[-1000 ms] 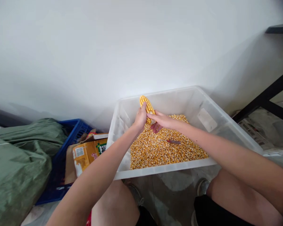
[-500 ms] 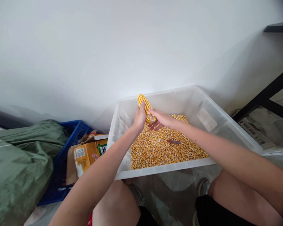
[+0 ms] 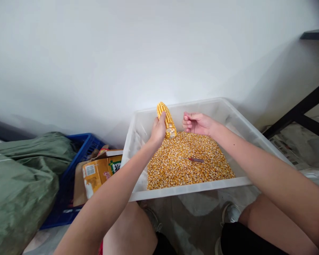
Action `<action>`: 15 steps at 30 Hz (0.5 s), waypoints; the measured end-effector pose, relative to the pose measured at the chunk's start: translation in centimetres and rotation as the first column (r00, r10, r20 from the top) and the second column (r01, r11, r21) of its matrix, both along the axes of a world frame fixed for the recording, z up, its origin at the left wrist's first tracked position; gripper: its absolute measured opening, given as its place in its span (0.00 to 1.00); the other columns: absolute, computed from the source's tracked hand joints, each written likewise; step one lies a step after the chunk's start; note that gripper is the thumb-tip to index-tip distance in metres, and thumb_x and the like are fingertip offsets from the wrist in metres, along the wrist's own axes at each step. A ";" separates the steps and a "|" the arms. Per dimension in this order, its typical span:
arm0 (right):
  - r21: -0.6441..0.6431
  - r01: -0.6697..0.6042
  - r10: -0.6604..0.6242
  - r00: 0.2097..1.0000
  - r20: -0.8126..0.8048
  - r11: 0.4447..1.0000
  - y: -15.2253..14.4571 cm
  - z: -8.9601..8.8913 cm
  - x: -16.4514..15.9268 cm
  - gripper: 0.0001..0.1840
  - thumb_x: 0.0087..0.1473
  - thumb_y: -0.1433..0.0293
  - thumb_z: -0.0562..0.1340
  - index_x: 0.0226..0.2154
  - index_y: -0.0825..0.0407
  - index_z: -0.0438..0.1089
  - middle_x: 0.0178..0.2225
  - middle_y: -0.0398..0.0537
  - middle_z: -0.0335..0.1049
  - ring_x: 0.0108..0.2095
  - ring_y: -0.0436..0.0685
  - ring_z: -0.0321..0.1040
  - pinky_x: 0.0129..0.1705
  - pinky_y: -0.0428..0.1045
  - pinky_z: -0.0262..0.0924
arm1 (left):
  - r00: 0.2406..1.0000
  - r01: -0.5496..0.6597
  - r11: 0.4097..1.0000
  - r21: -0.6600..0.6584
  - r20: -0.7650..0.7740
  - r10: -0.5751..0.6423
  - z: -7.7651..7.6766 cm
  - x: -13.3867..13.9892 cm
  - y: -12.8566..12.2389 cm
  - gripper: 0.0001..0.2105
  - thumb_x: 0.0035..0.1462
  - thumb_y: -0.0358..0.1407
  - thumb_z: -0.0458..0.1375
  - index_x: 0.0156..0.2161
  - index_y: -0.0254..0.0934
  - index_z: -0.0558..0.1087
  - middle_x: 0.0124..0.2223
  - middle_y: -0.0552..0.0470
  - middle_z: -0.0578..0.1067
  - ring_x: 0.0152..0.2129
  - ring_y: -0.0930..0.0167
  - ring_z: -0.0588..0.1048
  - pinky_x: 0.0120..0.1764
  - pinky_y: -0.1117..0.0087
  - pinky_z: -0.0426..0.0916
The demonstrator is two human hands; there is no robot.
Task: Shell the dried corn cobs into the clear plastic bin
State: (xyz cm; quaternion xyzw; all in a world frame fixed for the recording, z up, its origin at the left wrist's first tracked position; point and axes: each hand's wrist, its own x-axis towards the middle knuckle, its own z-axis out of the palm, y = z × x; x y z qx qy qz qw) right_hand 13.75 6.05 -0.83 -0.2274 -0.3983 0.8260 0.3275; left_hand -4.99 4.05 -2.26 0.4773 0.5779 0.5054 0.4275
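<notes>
My left hand (image 3: 158,129) is wrapped round an ear of corn (image 3: 166,115), held tilted over the tub. Near its lower end a patch of kernels is gone and the pale cob shows. To the right and apart from the ear is my right hand (image 3: 196,123), with fingers curled and thumb pressed to the index finger; whatever may be pinched there is too small to make out. Loose corn kernels (image 3: 175,166) cover the bottom of the translucent plastic tub (image 3: 159,194). On the kernels lies a thin tool with a dark red handle (image 3: 196,160), like a screwdriver.
A blue crate (image 3: 69,173) stands at left, holding a green cloth or bag (image 3: 23,187) and a torn yellow printed carton (image 3: 95,175). Behind the tub rises a white wall (image 3: 149,53). A black metal frame (image 3: 300,109) is at right. My knees flank the tub's front.
My right hand has left the ear and moved right and slightly up, its fingers now curled. The left hand still holds the ear, whose bare patch is now in plain view.
</notes>
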 end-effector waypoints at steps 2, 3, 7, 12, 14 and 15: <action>-0.003 -0.061 0.061 0.997 -0.046 0.998 0.0 0.0 0.2 0.22 0.63 0.60 0.53 0.21 0.53 0.63 0.17 0.40 0.56 0.20 0.48 0.57 0.27 0.46 0.62 | 0.998 -0.021 1.000 0.021 -0.055 0.022 0.2 0.0 -0.3 0.27 0.56 0.58 0.49 0.44 0.34 0.69 0.47 0.41 0.74 0.46 0.59 0.71 0.47 0.63 0.62; 0.008 -0.098 0.099 0.994 -0.055 0.995 0.1 0.1 0.3 0.26 0.63 0.55 0.51 0.20 0.53 0.63 0.17 0.41 0.57 0.20 0.49 0.58 0.28 0.48 0.63 | 0.997 -0.023 0.999 0.029 -0.078 0.025 0.4 0.1 -0.4 0.26 0.56 0.58 0.49 0.43 0.35 0.69 0.46 0.42 0.74 0.45 0.59 0.71 0.47 0.62 0.62; 0.060 -0.284 0.288 0.956 -0.063 0.957 0.2 0.0 0.6 0.41 0.53 0.36 0.41 0.20 0.53 0.67 0.19 0.46 0.63 0.24 0.53 0.63 0.32 0.51 0.65 | 0.993 0.012 0.998 0.062 -0.120 -0.005 0.9 0.2 -0.9 0.25 0.57 0.57 0.49 0.41 0.35 0.69 0.43 0.44 0.74 0.43 0.60 0.71 0.46 0.62 0.62; 0.086 -0.378 0.383 0.922 -0.050 0.922 0.2 -0.6 0.6 0.48 0.48 0.32 0.38 0.24 0.54 0.72 0.23 0.51 0.69 0.26 0.55 0.65 0.33 0.52 0.65 | 0.991 0.065 0.989 0.135 -0.125 -0.048 1.4 0.3 -1.4 0.23 0.57 0.56 0.49 0.40 0.36 0.69 0.40 0.45 0.73 0.40 0.62 0.70 0.43 0.62 0.63; 0.078 -0.377 0.379 0.925 -0.012 0.923 0.1 -0.7 0.6 0.46 0.50 0.33 0.39 0.25 0.55 0.72 0.23 0.52 0.70 0.26 0.55 0.65 0.34 0.53 0.65 | 0.991 0.086 0.982 0.166 -0.114 -0.067 1.8 0.4 -1.7 0.22 0.57 0.55 0.50 0.40 0.36 0.70 0.39 0.46 0.72 0.39 0.62 0.70 0.43 0.62 0.64; 0.072 -0.372 0.372 0.928 0.015 0.925 0.1 -0.8 0.6 0.44 0.51 0.35 0.40 0.25 0.54 0.71 0.23 0.52 0.70 0.26 0.55 0.65 0.34 0.53 0.64 | 0.992 0.095 0.979 0.178 -0.102 -0.078 2.1 0.4 -1.8 0.22 0.57 0.54 0.51 0.42 0.35 0.70 0.39 0.45 0.72 0.39 0.63 0.70 0.43 0.62 0.65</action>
